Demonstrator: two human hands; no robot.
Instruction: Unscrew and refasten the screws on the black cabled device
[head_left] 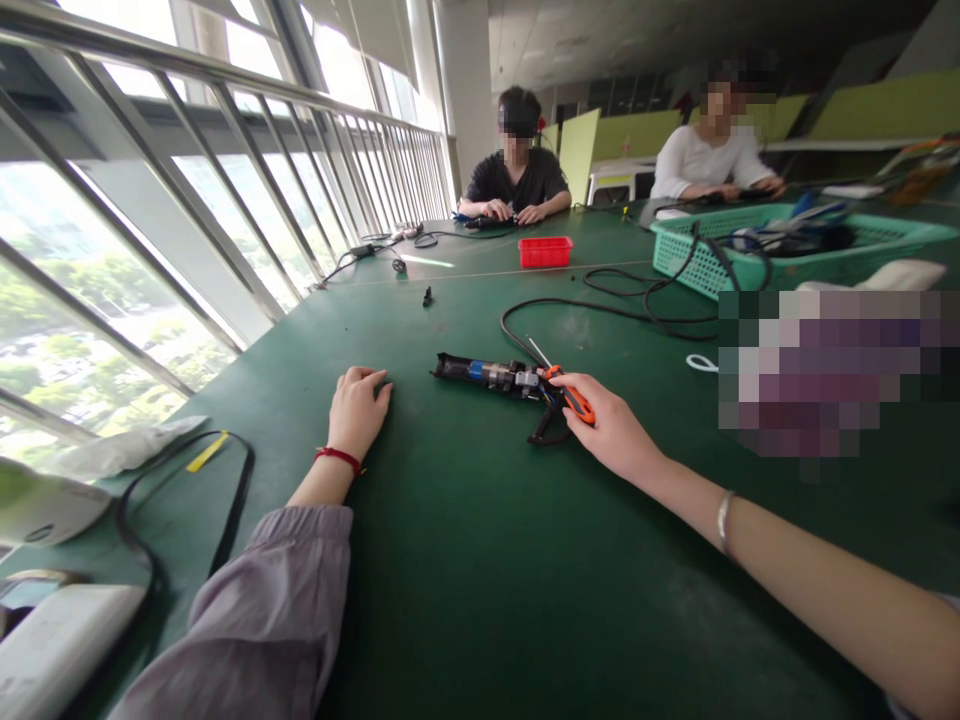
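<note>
My right hand (606,420) is closed around the orange and black handle of a screwdriver (577,398), whose thin metal shaft points up and to the left. Just left of that hand lies a black cylindrical device (491,376) with its inner parts and wires exposed, and a black cable runs from its area. The hand overlaps the device's right end, so I cannot tell whether they touch. My left hand (360,405) rests on the green tabletop (450,560), fingers loosely stretched, holding nothing, a short way left of the device.
A red tray (545,252) and a small black part (427,296) lie farther back. At right stands a green basket (697,262) with cables and tools. A metal railing (300,110) borders the left. A white box (71,640) sits front left. Two people work across the table.
</note>
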